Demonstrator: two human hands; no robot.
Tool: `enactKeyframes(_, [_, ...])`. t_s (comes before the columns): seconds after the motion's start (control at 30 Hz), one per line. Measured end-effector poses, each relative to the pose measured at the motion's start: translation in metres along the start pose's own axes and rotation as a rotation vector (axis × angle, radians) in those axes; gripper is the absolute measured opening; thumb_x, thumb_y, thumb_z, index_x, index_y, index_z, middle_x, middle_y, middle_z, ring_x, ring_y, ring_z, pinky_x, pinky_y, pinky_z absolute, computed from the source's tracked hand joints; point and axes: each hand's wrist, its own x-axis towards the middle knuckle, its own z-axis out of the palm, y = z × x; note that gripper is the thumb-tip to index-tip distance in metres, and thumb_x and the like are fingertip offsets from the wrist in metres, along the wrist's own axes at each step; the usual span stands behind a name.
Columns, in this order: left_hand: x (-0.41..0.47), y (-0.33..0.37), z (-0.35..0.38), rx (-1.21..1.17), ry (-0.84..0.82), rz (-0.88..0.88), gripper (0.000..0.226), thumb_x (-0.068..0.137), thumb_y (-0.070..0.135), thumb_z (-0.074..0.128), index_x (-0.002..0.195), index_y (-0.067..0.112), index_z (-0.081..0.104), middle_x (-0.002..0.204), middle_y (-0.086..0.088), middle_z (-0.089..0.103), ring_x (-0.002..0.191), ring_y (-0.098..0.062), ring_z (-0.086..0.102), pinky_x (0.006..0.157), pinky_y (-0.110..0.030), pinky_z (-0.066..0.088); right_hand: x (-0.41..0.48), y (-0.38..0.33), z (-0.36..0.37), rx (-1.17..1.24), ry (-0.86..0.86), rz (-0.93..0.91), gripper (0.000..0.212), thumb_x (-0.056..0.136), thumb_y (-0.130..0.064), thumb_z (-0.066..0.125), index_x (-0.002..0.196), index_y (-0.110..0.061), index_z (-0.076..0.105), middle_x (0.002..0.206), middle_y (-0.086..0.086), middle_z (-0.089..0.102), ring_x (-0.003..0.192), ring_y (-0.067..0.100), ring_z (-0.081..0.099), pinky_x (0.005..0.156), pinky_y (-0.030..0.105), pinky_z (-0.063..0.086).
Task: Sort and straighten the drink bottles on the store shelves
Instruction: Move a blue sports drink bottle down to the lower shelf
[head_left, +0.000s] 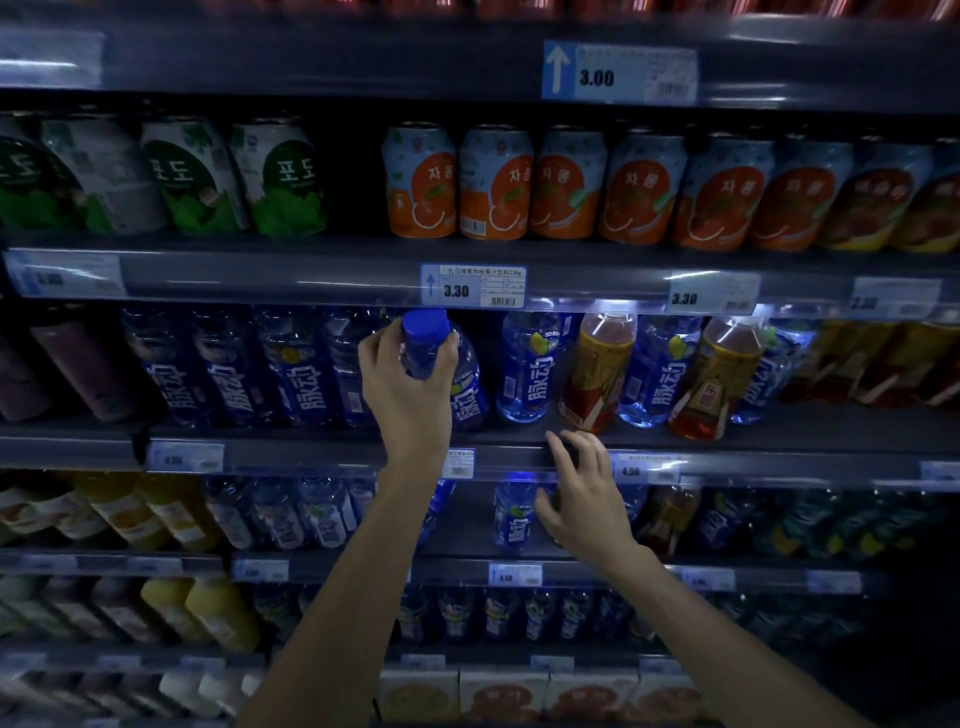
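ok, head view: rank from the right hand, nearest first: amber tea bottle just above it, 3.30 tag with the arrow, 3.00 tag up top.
1. Amber tea bottle, just above the right hand, same shelf edge.
2. 3.30 price tag, one shelf rail up, to the left.
3. 3.00 price tag, top rail, farthest.

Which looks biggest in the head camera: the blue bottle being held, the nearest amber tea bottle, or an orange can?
1. Blue bottle in the left hand, but it's nearest, so unsure.
2. Amber tea bottle, looking about alike.
3. Orange can, clearly shortest.
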Motion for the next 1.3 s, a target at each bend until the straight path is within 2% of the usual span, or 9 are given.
enactKeyframes(0.13, [0.002, -0.002, 0.007, 0.016, -0.051, 0.02, 0.039, 0.079, 0.045, 0.072, 0.106, 0.019, 0.061, 0.112, 0.005, 0.051, 0.097, -0.012, 0.056, 0.087, -0.035, 0.051, 0.0, 0.0, 0.0, -0.003, -0.001, 0.01, 0.068, 0.083, -0.034, 0.061, 0.141, -0.006, 0.043, 0.136, 0.011, 0.039, 0.135, 0.032, 0.03, 0.106, 0.046, 0.042])
enactKeyframes(0.3, [-0.002, -0.009, 0.019, -0.077, -0.144, -0.024, 0.059, 0.071, 0.059, 0.071, 0.118, 0.026, 0.058, 0.11, 0.0, 0.062, 0.099, -0.015, 0.06, 0.088, -0.037, 0.051, 0.0, -0.001, 0.0, -0.013, -0.009, 0.016, 0.067, 0.085, -0.039, 0.054, 0.142, -0.007, 0.041, 0.137, 0.01, 0.039, 0.136, 0.031, 0.03, 0.107, 0.045, 0.042])
enactKeyframes(0.5, [-0.005, -0.016, 0.034, -0.137, -0.173, -0.039, 0.069, 0.063, 0.07, 0.07, 0.121, 0.036, 0.056, 0.116, 0.02, 0.057, 0.109, 0.0, 0.055, 0.095, -0.027, 0.047, 0.001, 0.0, -0.001, -0.026, -0.023, 0.024, 0.068, 0.085, -0.042, 0.05, 0.143, -0.008, 0.04, 0.138, 0.009, 0.038, 0.136, 0.03, 0.03, 0.108, 0.044, 0.041])
enactKeyframes(0.67, [-0.004, -0.028, 0.037, 0.011, -0.184, 0.092, 0.073, 0.07, 0.055, 0.076, 0.131, 0.026, 0.05, 0.123, 0.006, 0.051, 0.114, -0.001, 0.046, 0.096, -0.008, 0.034, 0.0, -0.001, -0.001, -0.043, -0.046, 0.031, 0.07, 0.085, -0.045, 0.047, 0.144, -0.009, 0.039, 0.139, 0.009, 0.038, 0.136, 0.031, 0.03, 0.109, 0.044, 0.038])
enactKeyframes(0.8, [0.002, -0.036, 0.036, 0.045, -0.16, 0.058, 0.074, 0.071, 0.049, 0.078, 0.134, 0.025, 0.047, 0.133, 0.0, 0.048, 0.123, -0.013, 0.045, 0.105, -0.029, 0.038, 0.001, -0.001, -0.002, -0.056, -0.056, 0.03, 0.071, 0.085, -0.046, 0.046, 0.144, -0.008, 0.039, 0.139, 0.009, 0.037, 0.136, 0.03, 0.03, 0.111, 0.043, 0.035])
enactKeyframes(0.9, [0.007, -0.044, 0.033, 0.072, -0.178, 0.042, 0.078, 0.073, 0.047, 0.077, 0.139, 0.028, 0.04, 0.135, 0.0, 0.045, 0.122, -0.015, 0.046, 0.105, -0.036, 0.041, 0.0, -0.002, -0.003, -0.055, -0.061, 0.034, 0.07, 0.085, -0.047, 0.046, 0.144, -0.009, 0.039, 0.139, 0.009, 0.037, 0.137, 0.03, 0.03, 0.112, 0.042, 0.033])
enactKeyframes(1.03, [0.01, -0.051, 0.032, 0.127, -0.201, 0.021, 0.08, 0.074, 0.047, 0.076, 0.14, 0.026, 0.038, 0.132, 0.001, 0.049, 0.114, -0.005, 0.044, 0.099, -0.029, 0.04, 0.001, -0.003, -0.003, -0.05, -0.07, 0.038, 0.071, 0.085, -0.047, 0.045, 0.145, -0.008, 0.039, 0.139, 0.01, 0.038, 0.137, 0.031, 0.03, 0.112, 0.043, 0.033])
enactKeyframes(1.17, [0.001, -0.054, 0.035, 0.133, -0.173, 0.034, 0.075, 0.076, 0.044, 0.076, 0.139, 0.025, 0.039, 0.133, -0.001, 0.045, 0.12, -0.01, 0.045, 0.101, -0.027, 0.037, 0.0, -0.004, -0.005, -0.052, -0.071, 0.042, 0.072, 0.084, -0.046, 0.045, 0.145, -0.008, 0.038, 0.14, 0.01, 0.038, 0.137, 0.031, 0.029, 0.112, 0.043, 0.033])
enactKeyframes(1.3, [-0.017, -0.064, 0.036, 0.179, -0.139, -0.083, 0.076, 0.074, 0.037, 0.079, 0.135, 0.017, 0.04, 0.129, -0.003, 0.04, 0.109, -0.005, 0.04, 0.095, -0.023, 0.036, 0.0, -0.004, -0.007, -0.048, -0.064, 0.029, 0.072, 0.083, -0.044, 0.046, 0.144, -0.006, 0.04, 0.139, 0.011, 0.038, 0.136, 0.032, 0.03, 0.112, 0.044, 0.033])
